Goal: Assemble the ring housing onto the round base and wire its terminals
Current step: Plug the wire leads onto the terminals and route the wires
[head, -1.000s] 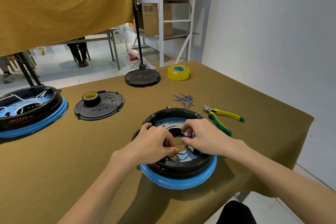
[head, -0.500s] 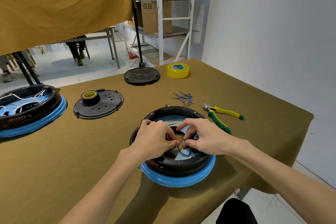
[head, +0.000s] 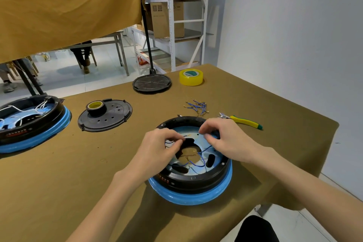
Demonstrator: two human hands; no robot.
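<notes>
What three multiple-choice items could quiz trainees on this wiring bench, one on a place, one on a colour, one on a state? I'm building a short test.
1. Where does the black tape roll sit?
A. on the perforated black cover
B. inside the ring housing
C. beside the cutters

2. What colour are the spare wires lying on the table?
A. white
B. blue
C. red

3. What is the left hand doing?
A. lying flat on the table
B. gripping the cutters
C. pinching a wire over the ring housing

Answers: 1 A, the roll stands on the cover; 2 B, the loose bundle is blue; 3 C, its fingertips close on a thin wire.
</notes>
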